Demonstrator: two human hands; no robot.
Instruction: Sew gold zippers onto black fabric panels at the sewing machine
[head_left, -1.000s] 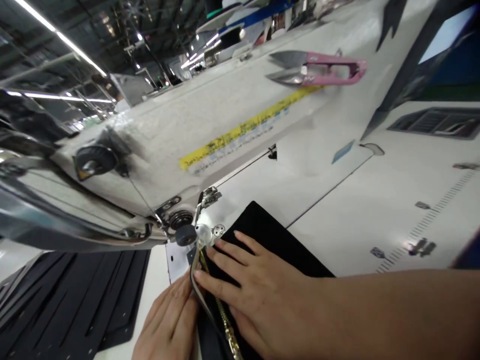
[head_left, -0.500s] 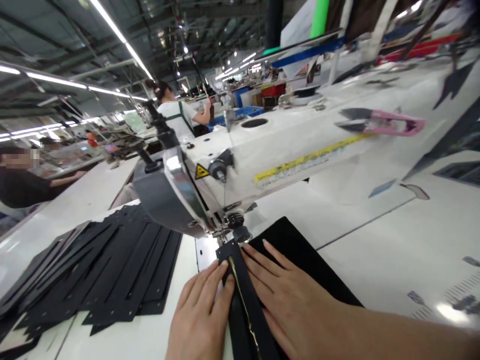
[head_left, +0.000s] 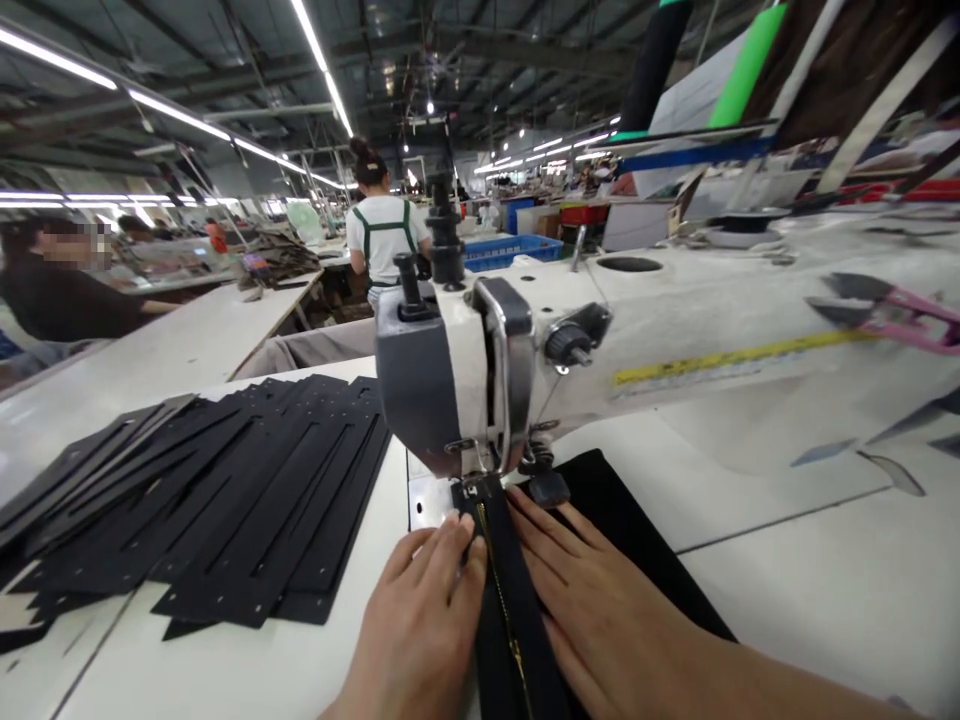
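A black panel with a brass-toothed zipper (head_left: 504, 612) runs lengthwise up to the needle area of a white and grey sewing machine (head_left: 417, 385). Its far end sits at the presser foot (head_left: 480, 488). My left hand (head_left: 429, 610) rests along the panel's left edge, fingertips on it and thumb close by the zipper. My right hand (head_left: 600, 590) lies flat with fingers stretched forward, pressing on the right side of the panel. Beneath that hand, a larger black piece (head_left: 637, 530) extends to the right. The zipper's gold pull shows near the bottom.
Black slotted pieces (head_left: 247, 500) lie in an overlapping pile at left on the white table (head_left: 360, 590). Pink-handled snips (head_left: 900, 315) and a yellow measuring tape (head_left: 735, 358) are on the machine arm. Two people work at tables beyond, near a blue crate (head_left: 514, 252).
The view has turned left and levelled, so the machine appears further right. The zipper panel's far end now reaches under the presser foot. Both hands keep their places on it.
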